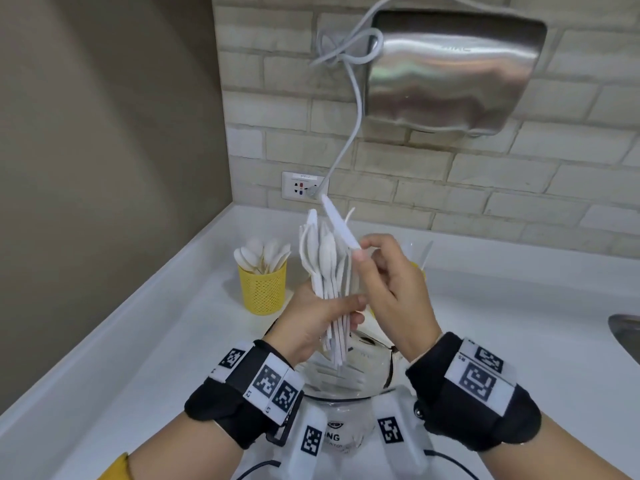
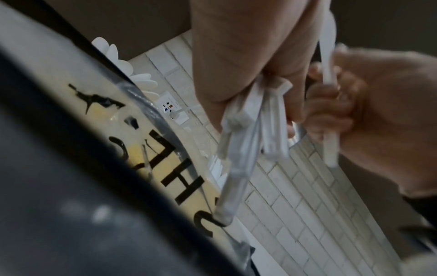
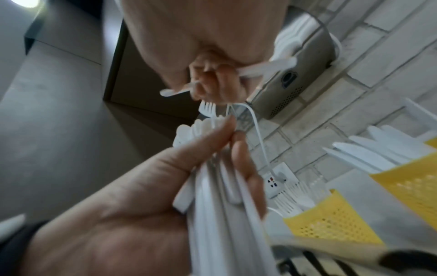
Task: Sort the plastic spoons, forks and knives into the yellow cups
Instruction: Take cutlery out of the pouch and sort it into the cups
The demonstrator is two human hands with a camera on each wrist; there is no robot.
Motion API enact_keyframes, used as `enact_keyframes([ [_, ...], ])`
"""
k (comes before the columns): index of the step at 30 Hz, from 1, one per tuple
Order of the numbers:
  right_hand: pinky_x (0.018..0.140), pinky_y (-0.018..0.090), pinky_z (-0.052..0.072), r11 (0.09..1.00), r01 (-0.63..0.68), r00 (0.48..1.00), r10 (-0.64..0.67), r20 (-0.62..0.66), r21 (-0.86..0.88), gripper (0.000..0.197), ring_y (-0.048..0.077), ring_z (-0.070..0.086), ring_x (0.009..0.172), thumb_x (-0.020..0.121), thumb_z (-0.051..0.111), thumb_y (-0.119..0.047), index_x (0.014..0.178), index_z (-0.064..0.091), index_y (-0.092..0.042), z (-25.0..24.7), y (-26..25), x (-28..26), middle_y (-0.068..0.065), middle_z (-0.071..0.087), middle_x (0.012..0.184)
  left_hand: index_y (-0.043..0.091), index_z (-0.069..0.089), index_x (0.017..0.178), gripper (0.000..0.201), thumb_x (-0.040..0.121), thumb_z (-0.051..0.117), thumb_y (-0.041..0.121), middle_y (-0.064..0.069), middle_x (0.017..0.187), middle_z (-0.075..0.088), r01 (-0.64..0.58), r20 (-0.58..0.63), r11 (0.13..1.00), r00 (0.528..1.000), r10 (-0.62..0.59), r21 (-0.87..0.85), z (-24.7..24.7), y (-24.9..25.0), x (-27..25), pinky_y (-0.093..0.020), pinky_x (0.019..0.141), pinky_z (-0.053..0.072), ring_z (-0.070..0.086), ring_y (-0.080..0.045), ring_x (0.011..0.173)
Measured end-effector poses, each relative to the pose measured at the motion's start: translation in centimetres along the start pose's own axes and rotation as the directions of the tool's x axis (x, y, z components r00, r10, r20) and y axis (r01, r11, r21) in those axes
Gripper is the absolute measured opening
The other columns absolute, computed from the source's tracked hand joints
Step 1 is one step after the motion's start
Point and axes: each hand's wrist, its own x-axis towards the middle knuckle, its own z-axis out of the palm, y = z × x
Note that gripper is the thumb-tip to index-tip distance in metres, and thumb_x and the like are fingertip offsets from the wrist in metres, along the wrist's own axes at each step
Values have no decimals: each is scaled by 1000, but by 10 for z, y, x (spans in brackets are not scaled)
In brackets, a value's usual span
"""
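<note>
Left hand (image 1: 313,323): fingers curled round mixed cutlery bundle (image 1: 327,271), upright above clear tub (image 1: 346,382).
Right hand (image 1: 391,289): fingers pinching one knife (image 1: 337,221), beside bundle.
Advice: lift knife clear before lowering into knife cup (image 3: 411,179); spoon cup (image 1: 263,287) lies left of bundle.

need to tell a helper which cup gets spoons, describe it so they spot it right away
On the white counter, look toward the corner where the brown wall meets the brick wall. The yellow mesh cup standing left of the left hand is the one; only it holds rounded spoon bowls.
</note>
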Motion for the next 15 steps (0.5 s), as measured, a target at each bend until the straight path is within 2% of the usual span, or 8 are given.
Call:
enact_keyframes([
  [2,48,15,33,1000,4,997,-4,82,0,8,7,33,44,88,59,-21,89,54,-27,3,-4,8,-10,36,42,25,73,79,33,78,65,-7,-14,79,63,-38,30,999,999,38,20,2,-2,-2,-35,61,51,60,-25,66],
  [3,49,14,33,1000,1,997,0,83,-12,7,7,35,43,88,59,-17,89,56,-24,4,-3,12,-11,39,41,26,72,77,34,78,65,-8,-13,76,61,-43,42,999,998,42,31,3,-3,-3,-33,58,50,59,-23,62],
  [5,51,10,34,1000,-21,999,21,39,-21,13,4,41,45,90,55,-10,87,61,-21,2,0,19,-15,50,46,14,66,87,22,78,66,-6,-8,70,60,-34,48,998,998,32,53,1,-5,-4,-30,56,50,59,-18,56],
  [7,55,14,37,999,-41,999,41,-1,34,20,4,41,50,88,57,-7,83,64,-24,-4,-2,24,-2,54,54,6,59,92,17,79,67,-2,-1,64,61,-23,43,995,999,19,93,-4,-6,-5,-30,58,50,60,-16,54],
  [8,55,16,37,995,-39,999,42,-30,91,20,6,40,50,87,59,-6,83,65,-25,-8,-5,27,8,48,55,3,58,92,19,78,68,0,-1,61,60,-24,55,994,998,18,108,-7,-7,-5,-30,58,50,59,-16,53],
  [11,43,14,30,953,-79,988,114,-104,291,14,4,29,43,87,58,-7,86,63,-20,-26,-10,41,-2,32,55,-9,54,106,47,67,72,10,-6,63,55,-23,174,996,985,7,89,-14,-5,-7,-30,59,47,54,-18,52],
  [13,38,16,24,920,-191,978,206,-9,344,13,4,27,40,87,57,-8,82,64,-18,-36,-6,50,-9,36,51,0,57,108,50,62,70,13,-2,63,55,-17,265,999,964,7,36,-17,-1,-9,-28,56,46,51,-16,50],
  [15,37,16,21,910,-291,954,251,166,296,8,6,26,39,86,59,-8,86,67,-9,-38,-1,52,-12,37,46,10,59,108,47,62,68,10,0,63,55,6,350,1000,937,-3,-9,-20,2,-10,-26,54,45,50,-15,48],
])
